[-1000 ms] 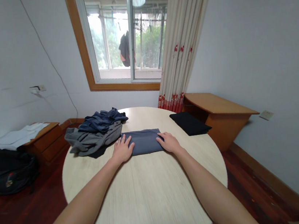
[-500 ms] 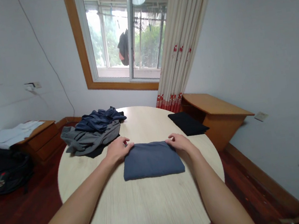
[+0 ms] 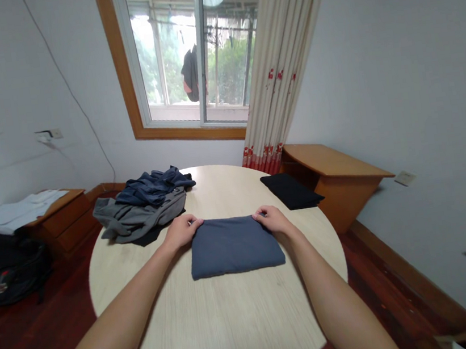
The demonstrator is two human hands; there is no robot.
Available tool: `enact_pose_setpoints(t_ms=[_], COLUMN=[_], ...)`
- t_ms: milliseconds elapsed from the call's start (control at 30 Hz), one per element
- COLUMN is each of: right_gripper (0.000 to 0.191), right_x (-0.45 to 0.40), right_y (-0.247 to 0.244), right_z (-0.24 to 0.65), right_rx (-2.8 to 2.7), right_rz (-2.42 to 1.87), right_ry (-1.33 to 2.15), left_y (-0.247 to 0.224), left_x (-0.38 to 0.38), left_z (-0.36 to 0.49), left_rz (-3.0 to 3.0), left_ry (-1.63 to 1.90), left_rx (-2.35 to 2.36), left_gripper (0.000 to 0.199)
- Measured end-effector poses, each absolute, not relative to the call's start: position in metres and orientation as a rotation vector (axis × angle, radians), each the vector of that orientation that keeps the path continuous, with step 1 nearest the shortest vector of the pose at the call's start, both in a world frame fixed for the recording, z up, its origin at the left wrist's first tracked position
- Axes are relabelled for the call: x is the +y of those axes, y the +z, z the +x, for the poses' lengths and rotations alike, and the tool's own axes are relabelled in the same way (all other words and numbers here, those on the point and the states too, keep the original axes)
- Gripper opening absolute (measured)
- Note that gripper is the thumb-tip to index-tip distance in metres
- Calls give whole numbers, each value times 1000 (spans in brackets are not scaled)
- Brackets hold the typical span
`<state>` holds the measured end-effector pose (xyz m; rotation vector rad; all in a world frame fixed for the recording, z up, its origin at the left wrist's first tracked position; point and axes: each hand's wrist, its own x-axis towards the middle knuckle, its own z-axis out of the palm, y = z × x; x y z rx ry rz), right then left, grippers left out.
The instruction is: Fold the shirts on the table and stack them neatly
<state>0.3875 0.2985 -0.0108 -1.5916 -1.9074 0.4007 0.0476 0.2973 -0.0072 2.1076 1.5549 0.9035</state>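
Observation:
A blue-grey garment [image 3: 235, 247], folded into a neat flat rectangle, lies on the round pale table [image 3: 231, 323] in front of me. At its far left corner my left hand [image 3: 181, 230] pinches the edge between thumb and fingers. My right hand [image 3: 272, 219] pinches the far right corner in the same way. The garment's near edge rests on the tabletop, smooth and straight. What kind of garment it is cannot be made out from the folded shape.
Crumpled navy and grey clothes [image 3: 143, 209] are heaped at the table's left. A folded black cloth [image 3: 292, 191] lies at the right edge. Beyond are a wooden desk [image 3: 334, 161], a curtain [image 3: 277, 71], and a low cabinet [image 3: 65, 225] with a black bag [image 3: 9, 267] beside it.
Both hands stay at the far corners and have shifted slightly; the garment's far edge looks straighter. The camera view has moved a little.

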Motion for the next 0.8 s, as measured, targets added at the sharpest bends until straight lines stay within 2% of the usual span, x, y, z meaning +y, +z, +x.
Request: enact_pose_setpoints(t_ms=[367, 500, 633, 700, 800], right_gripper=[20, 27, 39, 43, 47], right_x=[301, 292, 275, 268, 266], right_y=[-10, 4, 11, 8, -3], right_z=[372, 361, 330, 311, 292], right_rx=[-1841, -1853, -2057, -2253, -2426], right_rz=[-1839, -1839, -1581, -1425, -1420], right_ry=[155, 10, -50, 58, 184], left_y=[-7, 3, 2, -5, -16], left_x=[306, 288, 264, 258, 260], left_z=[39, 53, 86, 102, 109], left_rz=[2102, 2246, 2572, 2632, 2585], left_ry=[698, 852, 930, 812, 603], left_rx=[1740, 1824, 1449, 1283, 1346], left_gripper=[33, 29, 38, 44, 53])
